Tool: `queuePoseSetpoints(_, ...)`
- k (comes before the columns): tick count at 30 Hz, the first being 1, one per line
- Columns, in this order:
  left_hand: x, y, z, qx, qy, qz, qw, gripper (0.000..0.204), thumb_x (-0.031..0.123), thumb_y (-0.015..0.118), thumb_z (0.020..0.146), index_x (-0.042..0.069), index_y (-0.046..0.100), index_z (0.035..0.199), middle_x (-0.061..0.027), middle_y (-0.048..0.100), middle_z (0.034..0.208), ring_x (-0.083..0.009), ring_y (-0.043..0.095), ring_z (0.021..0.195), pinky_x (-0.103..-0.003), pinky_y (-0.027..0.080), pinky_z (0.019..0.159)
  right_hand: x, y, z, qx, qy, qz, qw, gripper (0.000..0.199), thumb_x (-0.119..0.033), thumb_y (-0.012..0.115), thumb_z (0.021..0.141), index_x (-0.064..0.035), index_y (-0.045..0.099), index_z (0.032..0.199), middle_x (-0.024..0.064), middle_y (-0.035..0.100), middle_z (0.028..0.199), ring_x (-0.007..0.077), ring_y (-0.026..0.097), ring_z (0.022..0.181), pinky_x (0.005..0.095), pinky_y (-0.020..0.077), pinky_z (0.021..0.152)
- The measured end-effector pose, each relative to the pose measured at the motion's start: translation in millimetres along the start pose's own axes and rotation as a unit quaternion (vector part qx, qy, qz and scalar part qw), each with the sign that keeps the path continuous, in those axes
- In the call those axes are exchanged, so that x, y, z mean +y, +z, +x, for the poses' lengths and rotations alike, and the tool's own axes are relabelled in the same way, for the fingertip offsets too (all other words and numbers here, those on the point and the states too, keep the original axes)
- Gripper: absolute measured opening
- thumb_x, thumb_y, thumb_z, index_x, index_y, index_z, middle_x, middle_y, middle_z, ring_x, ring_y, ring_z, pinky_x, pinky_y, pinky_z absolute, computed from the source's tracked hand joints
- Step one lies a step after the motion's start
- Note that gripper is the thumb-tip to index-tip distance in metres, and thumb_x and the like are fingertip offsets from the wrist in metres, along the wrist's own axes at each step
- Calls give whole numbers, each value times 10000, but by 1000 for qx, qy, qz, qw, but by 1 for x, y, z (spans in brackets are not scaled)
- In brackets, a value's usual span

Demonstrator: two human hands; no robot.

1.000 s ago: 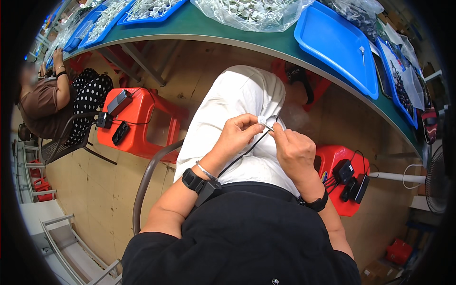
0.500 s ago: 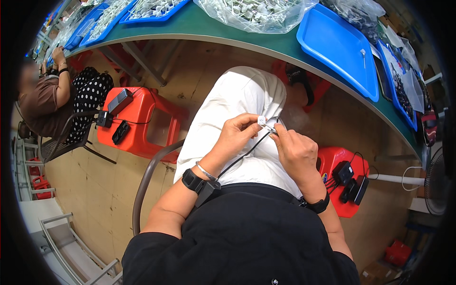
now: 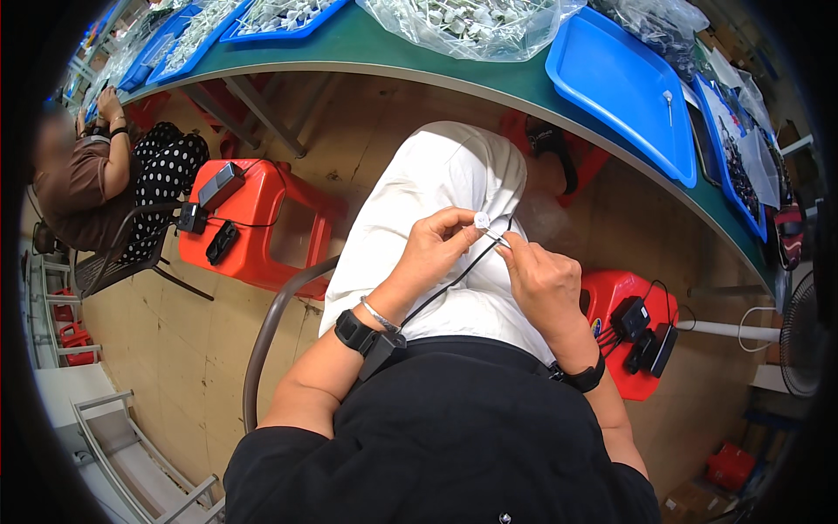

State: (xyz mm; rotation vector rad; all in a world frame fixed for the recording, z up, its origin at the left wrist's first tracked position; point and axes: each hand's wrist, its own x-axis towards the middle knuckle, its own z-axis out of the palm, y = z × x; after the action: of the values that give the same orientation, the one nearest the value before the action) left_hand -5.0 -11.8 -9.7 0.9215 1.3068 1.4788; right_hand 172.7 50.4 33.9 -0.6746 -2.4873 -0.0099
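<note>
Above my lap, my left hand [image 3: 441, 243] pinches a small white plastic piece [image 3: 481, 220] between thumb and fingertips. My right hand [image 3: 543, 272] is closed around a thin, shiny metal tool [image 3: 496, 236], its tip pointing at the white piece and close to it or touching it. Most of the tool is covered by my right fingers, so its exact kind cannot be made out. A black cable [image 3: 449, 284] runs across my white trousers, past my left wrist and up toward the hands.
Ahead curves a green table [image 3: 367, 48] holding a blue tray [image 3: 611, 96] with one small white stemmed piece, and a clear bag [image 3: 471, 31] of similar pieces. Red stools [image 3: 236, 253] with black devices stand on both sides. A seated person [image 3: 87, 179] works at far left.
The white piece has turned slightly in my left fingers and shows a rounder face. My right hand has shifted a little to the left, and more of the metal tool shows.
</note>
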Motion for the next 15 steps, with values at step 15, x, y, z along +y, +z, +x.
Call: queuePoseSetpoints(15,-10,-2,1,16,30,21,999,128,80,669,947,22,709,1054,27,636,786,-37,519,697,-205,431,621,1,1,-1,-14,39,83,996,149,-175,691,910,-34,661,950,73,614,605,220,610,491,334,463,448)
